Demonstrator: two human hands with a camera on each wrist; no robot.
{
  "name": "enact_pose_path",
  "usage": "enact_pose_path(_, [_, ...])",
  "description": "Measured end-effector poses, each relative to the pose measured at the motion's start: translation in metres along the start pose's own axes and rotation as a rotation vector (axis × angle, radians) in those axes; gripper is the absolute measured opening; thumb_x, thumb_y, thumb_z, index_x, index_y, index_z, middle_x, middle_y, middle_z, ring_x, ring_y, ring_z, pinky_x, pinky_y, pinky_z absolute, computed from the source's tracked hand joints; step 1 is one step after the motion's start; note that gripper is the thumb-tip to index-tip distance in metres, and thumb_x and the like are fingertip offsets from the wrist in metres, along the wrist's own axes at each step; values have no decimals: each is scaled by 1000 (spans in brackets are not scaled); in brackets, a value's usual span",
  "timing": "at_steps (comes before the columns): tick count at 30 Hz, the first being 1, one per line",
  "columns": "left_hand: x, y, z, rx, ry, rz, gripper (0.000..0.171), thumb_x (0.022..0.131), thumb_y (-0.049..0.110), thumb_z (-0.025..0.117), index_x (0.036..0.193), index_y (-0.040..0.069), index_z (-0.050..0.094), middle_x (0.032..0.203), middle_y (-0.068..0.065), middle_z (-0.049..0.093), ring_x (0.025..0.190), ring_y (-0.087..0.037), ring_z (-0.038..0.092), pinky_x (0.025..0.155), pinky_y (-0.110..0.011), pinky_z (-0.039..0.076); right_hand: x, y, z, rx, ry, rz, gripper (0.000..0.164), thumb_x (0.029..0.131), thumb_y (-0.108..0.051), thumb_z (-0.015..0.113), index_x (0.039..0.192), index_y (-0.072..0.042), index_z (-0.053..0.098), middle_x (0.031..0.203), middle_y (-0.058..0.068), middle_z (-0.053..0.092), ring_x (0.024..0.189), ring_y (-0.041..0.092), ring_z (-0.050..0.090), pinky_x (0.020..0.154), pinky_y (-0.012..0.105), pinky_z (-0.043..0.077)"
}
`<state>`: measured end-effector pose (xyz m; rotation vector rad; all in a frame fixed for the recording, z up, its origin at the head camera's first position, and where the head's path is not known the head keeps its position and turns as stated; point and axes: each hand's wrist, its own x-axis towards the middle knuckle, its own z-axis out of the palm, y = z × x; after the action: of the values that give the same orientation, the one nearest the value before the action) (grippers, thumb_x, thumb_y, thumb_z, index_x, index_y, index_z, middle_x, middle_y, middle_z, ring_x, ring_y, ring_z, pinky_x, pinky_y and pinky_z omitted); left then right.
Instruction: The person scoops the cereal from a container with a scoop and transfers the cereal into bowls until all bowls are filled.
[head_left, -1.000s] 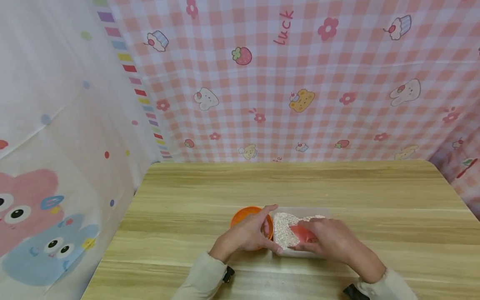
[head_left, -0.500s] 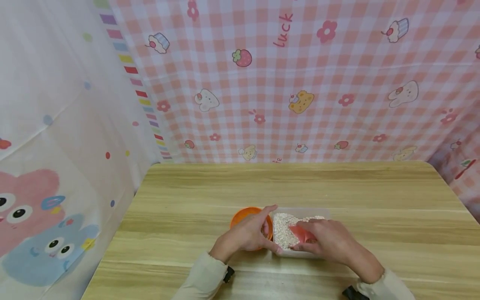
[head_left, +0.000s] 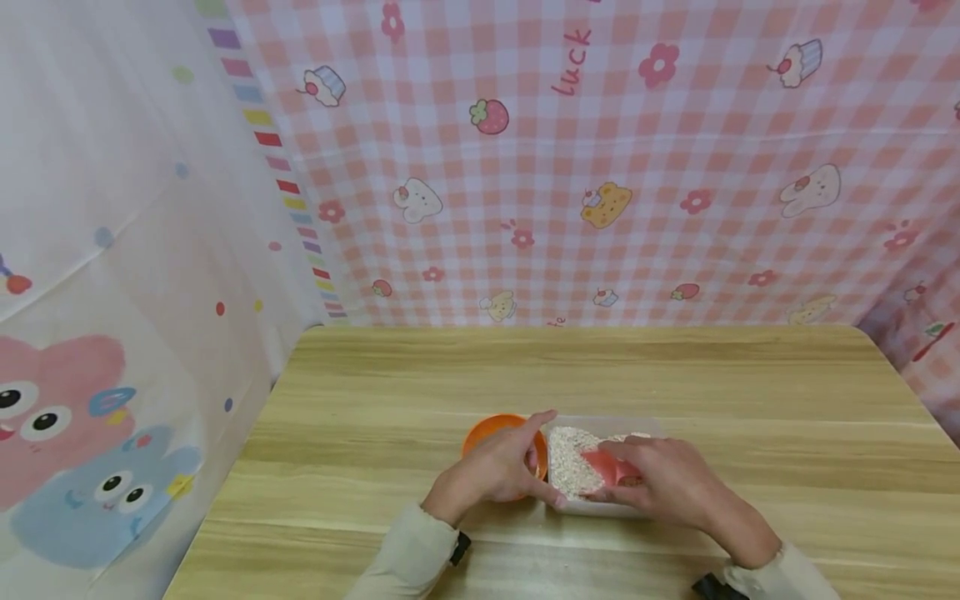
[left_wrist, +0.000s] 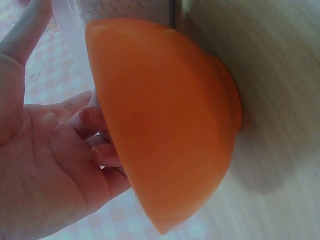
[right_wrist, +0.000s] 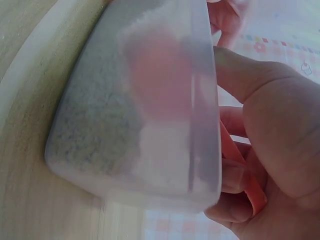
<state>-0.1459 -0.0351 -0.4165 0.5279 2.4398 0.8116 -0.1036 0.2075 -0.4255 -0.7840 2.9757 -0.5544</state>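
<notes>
Right hand (head_left: 671, 483) gripping a red scoop (head_left: 602, 465) among pale flakes (head_left: 570, 465) in a translucent tub (head_left: 607, 507), left hand (head_left: 491, 467) partly hiding the orange bowl (left_wrist: 160, 115) beside the tub, its grip unclear, wooden table (head_left: 450, 371) beneath, pink checked cloth (head_left: 450, 162) behind

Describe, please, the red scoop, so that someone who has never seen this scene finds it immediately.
On the wooden table, look for the translucent box of pale flakes, to the right of the orange bowl. The red scoop has its head in that box and its handle in the person's right hand. Unlike the orange bowl and the pale flakes, it is red.
</notes>
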Motion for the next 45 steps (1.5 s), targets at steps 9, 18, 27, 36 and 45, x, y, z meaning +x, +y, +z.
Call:
enact_pose_path(9, [-1, 0, -2, -5, 9, 9, 111, 66, 40, 92, 156, 28, 28, 80, 2, 57, 62, -12, 45, 58, -24, 37, -6, 5, -2, -9, 44, 0, 53, 79, -47, 79, 118, -12, 71, 111, 5, 73, 99, 25, 69, 76, 45, 55])
enact_pose_path(18, [-1, -1, 0, 10, 8, 21, 111, 67, 41, 91, 157, 27, 27, 78, 4, 56, 63, -10, 45, 59, -24, 38, -11, 8, -3, -5, 51, 6, 56, 79, -47, 80, 121, -11, 70, 113, 6, 73, 102, 28, 69, 79, 49, 55])
enact_pose_path(27, [-2, -2, 1, 18, 12, 30, 110, 68, 42, 90, 157, 28, 27, 83, 2, 58, 63, -10, 45, 59, -23, 37, -12, 8, -7, -36, 51, 16, 58, 78, -50, 79, 120, -12, 71, 111, 7, 73, 97, 27, 69, 75, 48, 55])
enact_pose_path(36, [-1, 0, -1, 43, 24, 76, 111, 68, 41, 91, 157, 22, 28, 83, 1, 58, 64, -7, 43, 61, -21, 37, -14, 11, -7, -19, 83, 11, 56, 77, -48, 81, 119, -12, 71, 110, 5, 73, 97, 27, 70, 73, 46, 55])
enact_pose_path(45, [0, 0, -1, 100, 46, 153, 114, 67, 42, 91, 157, 13, 28, 81, 4, 56, 66, -4, 43, 62, -18, 38, -14, 11, -10, 14, 63, 23, 58, 77, -49, 81, 120, -12, 70, 109, 1, 73, 89, 15, 67, 70, 37, 53])
